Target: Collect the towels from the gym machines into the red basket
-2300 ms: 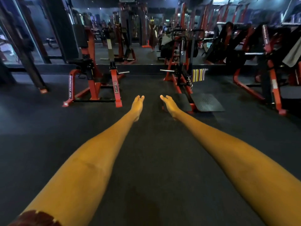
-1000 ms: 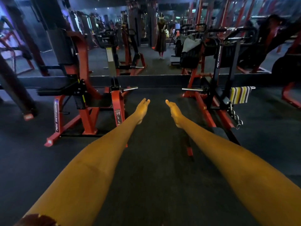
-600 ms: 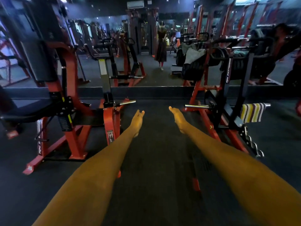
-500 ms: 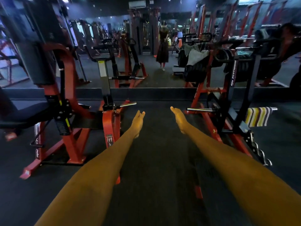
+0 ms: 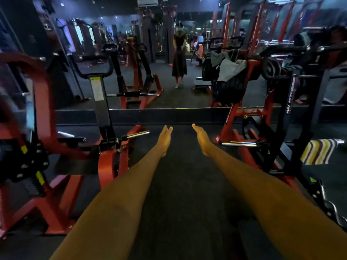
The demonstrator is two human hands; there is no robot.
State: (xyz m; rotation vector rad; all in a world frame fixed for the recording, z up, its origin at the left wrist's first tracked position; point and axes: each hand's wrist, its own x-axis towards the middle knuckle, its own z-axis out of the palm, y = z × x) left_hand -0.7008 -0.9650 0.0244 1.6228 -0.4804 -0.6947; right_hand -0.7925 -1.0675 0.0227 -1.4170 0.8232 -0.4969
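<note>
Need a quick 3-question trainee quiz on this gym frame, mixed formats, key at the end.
1. True or false: the left hand is holding a towel.
2. Where does the striped towel hang?
A. on a chrome bar of the machine to the person's right
B. on the floor between the arms
C. over the left forearm
3. Fill in: the grey towel is draped over a machine seen in the ____.

Key
1. False. Both the left hand and the right hand are open, stretched forward and empty.
2. A
3. mirror. The red basket is not in view.
</note>
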